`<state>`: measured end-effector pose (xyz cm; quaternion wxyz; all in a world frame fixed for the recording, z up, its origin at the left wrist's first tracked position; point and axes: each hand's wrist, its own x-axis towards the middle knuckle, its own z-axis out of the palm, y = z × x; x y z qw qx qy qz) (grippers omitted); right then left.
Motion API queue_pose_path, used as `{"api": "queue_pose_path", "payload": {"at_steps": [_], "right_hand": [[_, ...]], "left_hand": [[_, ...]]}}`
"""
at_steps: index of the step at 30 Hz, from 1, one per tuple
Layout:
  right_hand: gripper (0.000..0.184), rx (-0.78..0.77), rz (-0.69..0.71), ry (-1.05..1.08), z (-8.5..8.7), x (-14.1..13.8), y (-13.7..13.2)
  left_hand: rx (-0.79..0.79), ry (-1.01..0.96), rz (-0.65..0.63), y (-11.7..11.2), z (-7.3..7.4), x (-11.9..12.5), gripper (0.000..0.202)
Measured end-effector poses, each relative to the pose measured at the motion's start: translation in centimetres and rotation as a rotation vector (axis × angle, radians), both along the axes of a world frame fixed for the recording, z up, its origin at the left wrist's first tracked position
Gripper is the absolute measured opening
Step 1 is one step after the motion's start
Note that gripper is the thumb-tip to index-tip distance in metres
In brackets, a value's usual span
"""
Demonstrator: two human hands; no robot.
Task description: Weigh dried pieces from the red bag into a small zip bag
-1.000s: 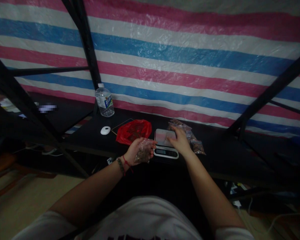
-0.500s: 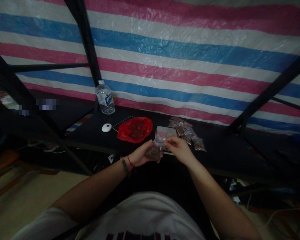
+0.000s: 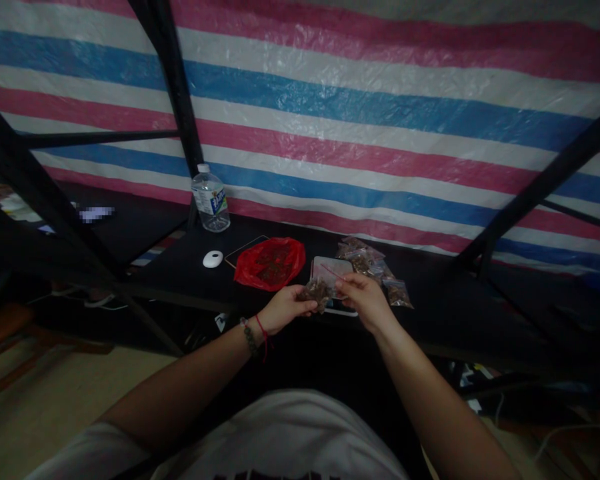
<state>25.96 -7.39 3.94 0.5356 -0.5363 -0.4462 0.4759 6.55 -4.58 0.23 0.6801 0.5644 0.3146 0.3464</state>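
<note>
My left hand (image 3: 283,309) and my right hand (image 3: 364,299) both pinch a small clear bag of brown bits (image 3: 317,292), holding it just above the near edge of a small digital scale (image 3: 331,270) on the black table (image 3: 190,273). The left hand grips the bag's lower left side. The right hand's fingers are closed on its top right edge. A red plastic bag (image 3: 270,263) with more brown bits lies open to the left of the scale. Several filled small bags (image 3: 375,268) lie in a heap to the right of the scale.
A water bottle (image 3: 211,199) stands at the table's back left beside a black post (image 3: 173,80). A white oval object (image 3: 213,259) lies in front of it. A striped tarpaulin (image 3: 380,113) hangs behind. Black frame bars cross at left and right.
My right hand left the scale's platform and came to the bag in my left hand. Both hands now hold the bag, which is turned more level.
</note>
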Motion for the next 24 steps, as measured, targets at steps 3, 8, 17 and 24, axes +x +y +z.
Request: {"api": "queue_pose_path", "payload": {"at_steps": [3, 8, 17, 24], "right_hand": [[0.035, 0.084, -0.014, -0.055, -0.12, 0.04, 0.01], [0.025, 0.244, 0.07, -0.372, -0.42, 0.0, -0.07], [0.022, 0.301, 0.065, -0.532, -0.84, -0.41, -0.19], [0.022, 0.32, 0.059, -0.536, -0.49, -0.62, -0.41]], "left_hand": [[0.02, 0.016, -0.052, -0.19, 0.04, -0.07, 0.033], [0.201, -0.096, 0.068, -0.12, 0.09, -0.1, 0.035], [0.313, -0.007, 0.301, 0.37, 0.55, -0.54, 0.025], [0.329, 0.002, 0.327, 0.32, 0.83, -0.67, 0.025]]}}
